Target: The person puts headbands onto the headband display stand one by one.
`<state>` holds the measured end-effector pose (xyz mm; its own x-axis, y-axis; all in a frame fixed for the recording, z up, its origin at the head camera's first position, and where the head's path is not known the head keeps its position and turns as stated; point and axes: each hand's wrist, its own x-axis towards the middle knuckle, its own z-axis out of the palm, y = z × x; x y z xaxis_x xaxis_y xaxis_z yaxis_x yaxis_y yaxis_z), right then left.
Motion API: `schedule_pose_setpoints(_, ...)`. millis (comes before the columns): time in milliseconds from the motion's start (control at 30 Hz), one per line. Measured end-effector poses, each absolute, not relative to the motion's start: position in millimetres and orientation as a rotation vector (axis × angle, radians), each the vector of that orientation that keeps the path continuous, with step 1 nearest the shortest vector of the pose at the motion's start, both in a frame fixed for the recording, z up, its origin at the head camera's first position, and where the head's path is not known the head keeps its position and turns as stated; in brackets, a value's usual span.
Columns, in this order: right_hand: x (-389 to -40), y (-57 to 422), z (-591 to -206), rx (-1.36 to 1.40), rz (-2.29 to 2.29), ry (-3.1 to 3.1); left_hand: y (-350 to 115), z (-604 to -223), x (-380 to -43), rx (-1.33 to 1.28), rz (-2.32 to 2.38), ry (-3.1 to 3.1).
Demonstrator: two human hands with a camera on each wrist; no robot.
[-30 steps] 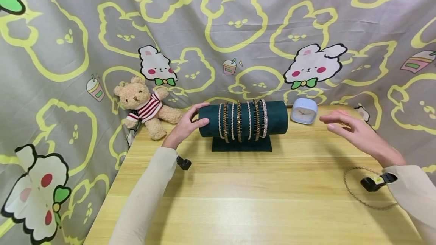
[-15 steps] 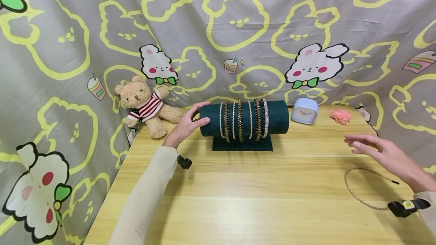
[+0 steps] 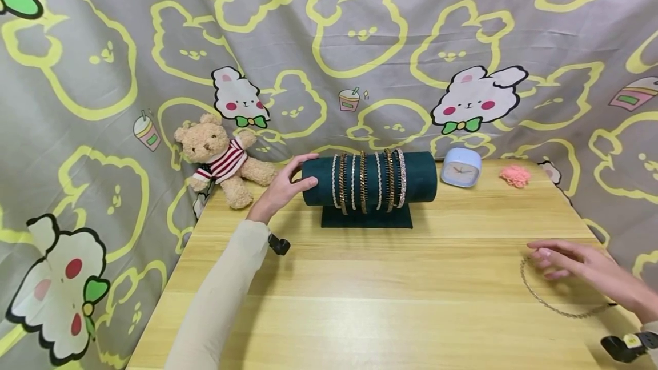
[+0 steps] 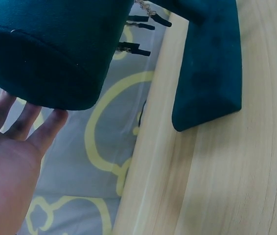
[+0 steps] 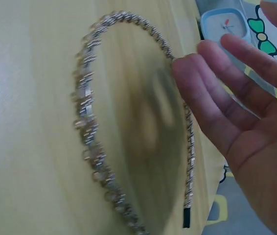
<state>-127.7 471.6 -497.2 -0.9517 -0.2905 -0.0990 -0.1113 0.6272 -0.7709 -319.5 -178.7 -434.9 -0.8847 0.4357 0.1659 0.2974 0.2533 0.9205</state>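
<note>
A dark green velvet headband stand (image 3: 421, 179) bears several beaded headbands (image 3: 363, 181) around its roll, some gold and some pale. My left hand (image 3: 283, 187) grips the roll's left end, thumb in front and fingers at the back. In the left wrist view, fingertips touch the rim of the roll (image 4: 40, 63). A loose beaded headband (image 5: 87, 98) lies on the table at the right. Just over it hovers my right hand (image 3: 586, 270), fingers extended and slightly bent, holding nothing. Part of this headband is hidden by the hand in the head view.
A teddy bear (image 3: 226, 159) in a striped shirt leans at the back left of the wooden table (image 3: 360, 301). A pale blue clock (image 3: 461, 168) and a pink yarn bundle (image 3: 514, 176) stand at the back right. A patterned curtain (image 3: 288, 33) hangs behind.
My right hand has moved from beside the clock rightward and down toward the front, to above the loose headband. The pink bundle has come into full view. My left hand stays on the roll.
</note>
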Motion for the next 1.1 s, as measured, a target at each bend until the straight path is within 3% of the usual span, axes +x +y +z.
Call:
schedule_pose_setpoints(433,-136.0,456.9,-504.0,-0.188,-1.157,2.523,-179.1,-435.3,-319.3,0.71,1.711,2.393)
schedule_pose_setpoints(1100,-188.3,425.8,-497.8,-0.325,-1.044,2.602,-177.2,-433.5,-318.4,0.712,1.74,2.357)
